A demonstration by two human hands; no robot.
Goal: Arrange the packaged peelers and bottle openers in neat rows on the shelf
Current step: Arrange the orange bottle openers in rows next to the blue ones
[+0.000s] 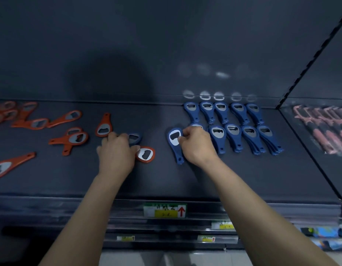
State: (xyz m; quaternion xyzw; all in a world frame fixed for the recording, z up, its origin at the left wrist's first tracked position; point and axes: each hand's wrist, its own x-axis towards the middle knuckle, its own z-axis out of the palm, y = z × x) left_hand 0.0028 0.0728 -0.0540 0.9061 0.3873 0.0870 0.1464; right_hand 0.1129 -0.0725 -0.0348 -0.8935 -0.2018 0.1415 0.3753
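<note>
Blue plastic bottle opener with a silver metal head (pixel 175 143) lies on the dark shelf (pixel 233 175) just right of the frame's centre. Its long axis runs almost straight up and down the picture, head toward the back wall and handle toward the shelf's front edge. The right hand (pixel 197 144) pinches the right rim of its head between curled fingertips and thumb. Just right of that hand, two rows of stacked blue openers (pixel 243 127) lie side by side, all with heads toward the back and handles slanting toward the lower right.

The left hand (pixel 116 152), left of centre, reaches its fingers onto the head of another blue opener (pixel 134 138), and its thumb side touches an orange opener's round head (pixel 145 154). The hand is blurred, so I cannot tell whether it grips either one.

Loose orange openers (pixel 70 139) are scattered across the left of the frame, pointing in different directions. Pink-and-black packaged peelers (pixel 323 129) lie at the right edge
</note>
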